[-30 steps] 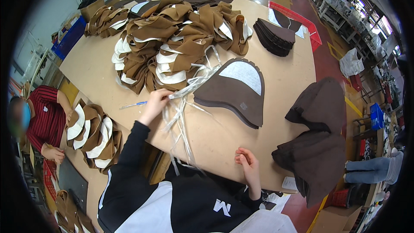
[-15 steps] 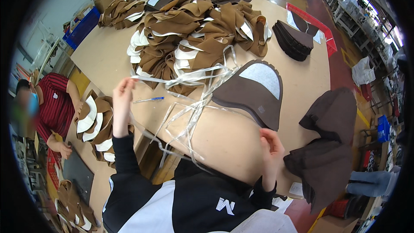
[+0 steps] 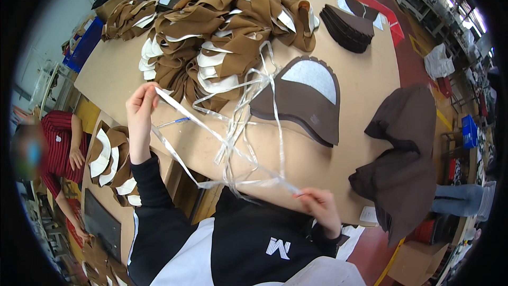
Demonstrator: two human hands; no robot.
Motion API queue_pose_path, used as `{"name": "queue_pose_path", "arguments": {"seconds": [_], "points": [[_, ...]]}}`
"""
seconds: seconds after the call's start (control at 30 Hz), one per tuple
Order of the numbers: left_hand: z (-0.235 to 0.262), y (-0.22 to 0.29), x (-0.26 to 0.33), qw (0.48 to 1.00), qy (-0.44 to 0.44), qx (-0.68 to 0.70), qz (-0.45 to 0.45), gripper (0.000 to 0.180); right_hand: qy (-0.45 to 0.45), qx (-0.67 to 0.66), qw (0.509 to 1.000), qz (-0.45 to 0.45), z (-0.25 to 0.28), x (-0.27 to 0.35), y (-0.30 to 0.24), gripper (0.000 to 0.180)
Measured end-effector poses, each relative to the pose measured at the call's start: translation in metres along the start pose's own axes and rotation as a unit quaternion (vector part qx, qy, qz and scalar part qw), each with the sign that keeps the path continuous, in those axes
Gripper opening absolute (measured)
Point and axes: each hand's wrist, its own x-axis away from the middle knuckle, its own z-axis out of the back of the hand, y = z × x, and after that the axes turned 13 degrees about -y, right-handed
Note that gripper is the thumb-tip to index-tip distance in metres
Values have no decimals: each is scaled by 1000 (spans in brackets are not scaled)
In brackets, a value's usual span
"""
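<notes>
The left hand (image 3: 142,107), at nine o'clock, pinches one end of a pale strap (image 3: 233,127) in its fingers. The right hand (image 3: 323,209), at five o'clock, pinches another strand. The tangled strap spans the counter (image 3: 360,74) between them, beside a dark brown piece (image 3: 309,100) and a brown pile (image 3: 222,26).

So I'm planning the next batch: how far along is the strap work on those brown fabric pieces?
Done: a dark brown stack lies squared at the table's far side. In hand: the left hand and right hand stretch one clear plastic strap out of a tangle. Left: the heap of brown and white pieces looks loose, and the stack with the white patch sits unbound.
</notes>
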Motion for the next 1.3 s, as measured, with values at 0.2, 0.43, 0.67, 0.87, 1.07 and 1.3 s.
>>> {"name": "queue_pose_path", "arguments": {"seconds": [0.2, 0.43, 0.67, 0.87, 1.07, 1.3], "points": [[-83, -1, -5, 932, -10, -351, -84, 33, 171, 50, 984, 21, 11, 14, 2, 10], [-239, 19, 20, 759, -377, -255, -466, 36, -317, 170, 854, 376, 6, 10, -55, 7], [-148, -67, -13, 786, -453, -313, -283, 24, 25, -90, 798, 595, 31, 157, -9, 23], [-68, -52, -13, 871, -313, -368, -90, 14, 458, -26, 879, 130, 22, 137, -28, 8], [-160, 46, 5, 899, -390, -2, -198, 66, 119, 282, 951, 47, 16, 23, -69, 9], [-200, 60, 9, 739, -617, 252, 98, 32, 322, 258, 909, 58, 40, -20, -102, 13]]}}
